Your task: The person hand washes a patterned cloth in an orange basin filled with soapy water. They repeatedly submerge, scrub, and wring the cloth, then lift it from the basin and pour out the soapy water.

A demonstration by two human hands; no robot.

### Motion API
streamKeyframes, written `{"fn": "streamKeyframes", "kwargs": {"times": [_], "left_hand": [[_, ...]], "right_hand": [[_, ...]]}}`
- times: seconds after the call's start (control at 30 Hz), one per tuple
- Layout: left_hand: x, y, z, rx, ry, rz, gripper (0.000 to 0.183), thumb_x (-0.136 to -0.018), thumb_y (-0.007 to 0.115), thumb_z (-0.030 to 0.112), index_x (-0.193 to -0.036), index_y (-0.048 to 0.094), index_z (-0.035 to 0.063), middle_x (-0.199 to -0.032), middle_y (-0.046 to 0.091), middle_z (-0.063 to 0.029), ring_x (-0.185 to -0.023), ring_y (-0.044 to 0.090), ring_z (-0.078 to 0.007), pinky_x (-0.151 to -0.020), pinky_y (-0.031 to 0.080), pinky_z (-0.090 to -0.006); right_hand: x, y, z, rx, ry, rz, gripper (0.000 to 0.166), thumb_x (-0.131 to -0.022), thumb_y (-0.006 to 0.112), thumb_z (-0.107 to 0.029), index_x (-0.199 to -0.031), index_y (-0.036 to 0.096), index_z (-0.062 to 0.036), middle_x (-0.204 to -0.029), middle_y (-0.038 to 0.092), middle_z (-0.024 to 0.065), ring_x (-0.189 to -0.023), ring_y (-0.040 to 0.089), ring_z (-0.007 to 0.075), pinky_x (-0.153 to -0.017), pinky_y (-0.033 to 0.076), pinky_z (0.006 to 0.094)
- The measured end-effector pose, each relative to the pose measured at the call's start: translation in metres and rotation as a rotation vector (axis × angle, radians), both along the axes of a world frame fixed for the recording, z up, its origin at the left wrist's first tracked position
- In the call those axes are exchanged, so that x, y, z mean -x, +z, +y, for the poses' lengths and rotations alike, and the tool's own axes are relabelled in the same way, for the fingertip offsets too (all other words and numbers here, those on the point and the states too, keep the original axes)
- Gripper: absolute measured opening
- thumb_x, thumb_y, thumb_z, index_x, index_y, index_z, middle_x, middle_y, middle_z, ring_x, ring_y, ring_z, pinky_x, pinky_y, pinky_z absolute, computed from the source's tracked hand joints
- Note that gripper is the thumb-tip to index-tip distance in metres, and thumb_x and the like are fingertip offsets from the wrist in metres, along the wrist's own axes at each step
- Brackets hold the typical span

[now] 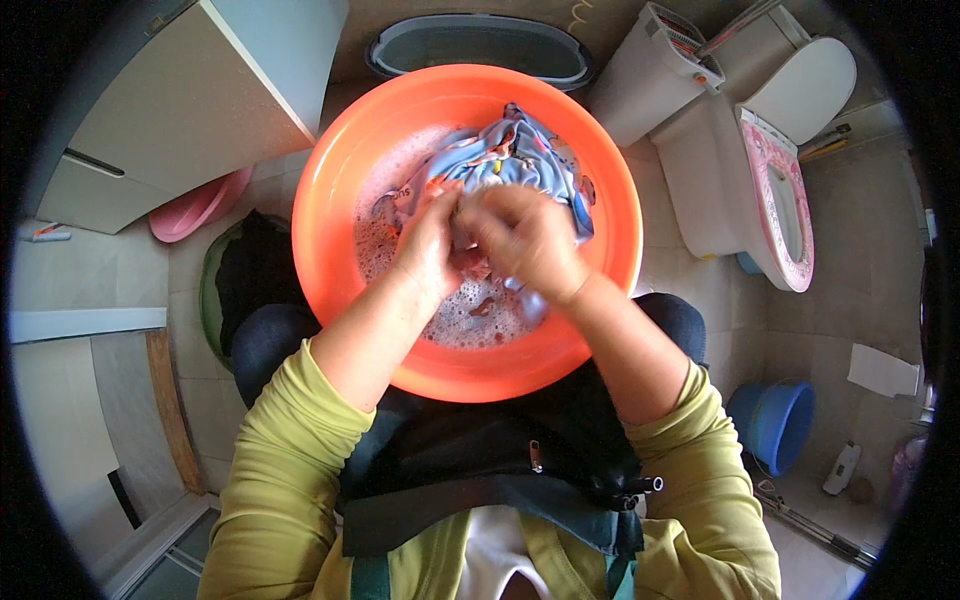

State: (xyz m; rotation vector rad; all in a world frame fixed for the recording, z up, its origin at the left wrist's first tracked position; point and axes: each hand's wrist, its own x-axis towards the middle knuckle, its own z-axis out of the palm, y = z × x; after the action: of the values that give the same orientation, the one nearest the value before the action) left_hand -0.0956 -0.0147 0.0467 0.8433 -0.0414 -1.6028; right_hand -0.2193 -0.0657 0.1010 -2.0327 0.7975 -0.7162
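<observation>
Before me stands a round orange plastic basin [472, 382] holding soapy, foamy water [480, 319]. A wet blue printed cloth [517, 154] with coloured patterns lies bunched in its upper part, and a pinkish portion of fabric shows by my hands. My left hand [431, 251] grips the fabric near the middle of the basin, palm turned inward. Close beside it, my right hand [525, 240] is closed on the same bunched fabric and slightly blurred. The fingers partly hide the cloth between them.
A green basin [208, 300] with dark cloth [255, 270] and a pink basin [202, 206] are left, by a white cabinet [187, 112]. A folded tub [480, 49] leans beyond. Right are a bin [649, 75], toilet [705, 172] and blue bucket [772, 427].
</observation>
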Motion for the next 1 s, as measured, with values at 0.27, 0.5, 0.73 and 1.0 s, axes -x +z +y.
{"fn": "streamKeyframes", "kwargs": {"times": [0.27, 0.5, 0.73, 1.0], "left_hand": [[0.031, 0.002, -0.005, -0.091, -0.094, -0.002, 0.025, -0.089, 0.045, 0.026, -0.096, 0.058, 0.0051, -0.093, 0.062, -0.0094, -0.089, 0.059, -0.0231, -0.076, 0.049, -0.0385], [0.018, 0.005, 0.001, -0.075, -0.076, 0.104, 0.029, -0.091, 0.04, 0.03, -0.094, 0.056, 0.0066, -0.085, 0.058, -0.0066, -0.077, 0.056, -0.0198, -0.061, 0.046, -0.0375], [-0.003, 0.027, 0.002, -0.128, -0.081, 0.139, 0.02, -0.092, 0.042, 0.028, -0.097, 0.054, 0.0127, -0.077, 0.058, -0.0033, -0.054, 0.051, -0.0138, -0.04, 0.034, -0.022], [0.007, 0.007, 0.0, 0.18, -0.133, 0.066, 0.029, -0.092, 0.039, 0.032, -0.102, 0.054, 0.0097, -0.093, 0.057, -0.007, -0.083, 0.057, -0.0217, -0.079, 0.048, -0.0385]], "right_hand": [[-0.011, -0.029, -0.018, 0.322, -0.305, 0.098, 0.022, -0.078, 0.057, -0.021, -0.061, 0.058, -0.0071, -0.061, 0.058, 0.0162, -0.054, 0.057, 0.0341, -0.051, 0.047, 0.0415], [-0.016, -0.022, 0.011, 0.704, -0.106, 0.12, 0.016, -0.073, 0.059, -0.022, -0.06, 0.059, -0.0109, -0.057, 0.057, 0.0142, -0.052, 0.058, 0.0316, -0.048, 0.047, 0.041], [0.006, -0.005, -0.041, -0.513, -0.316, -0.154, 0.039, -0.09, 0.055, -0.035, -0.082, 0.064, 0.0021, -0.066, 0.059, 0.0037, -0.059, 0.053, 0.0103, -0.055, 0.044, 0.0276], [0.0, 0.012, 0.007, -0.527, 0.127, -0.196, 0.024, -0.083, 0.056, -0.019, -0.07, 0.063, -0.0004, -0.059, 0.057, 0.0053, -0.053, 0.054, 0.0141, -0.055, 0.046, 0.0293]]}}
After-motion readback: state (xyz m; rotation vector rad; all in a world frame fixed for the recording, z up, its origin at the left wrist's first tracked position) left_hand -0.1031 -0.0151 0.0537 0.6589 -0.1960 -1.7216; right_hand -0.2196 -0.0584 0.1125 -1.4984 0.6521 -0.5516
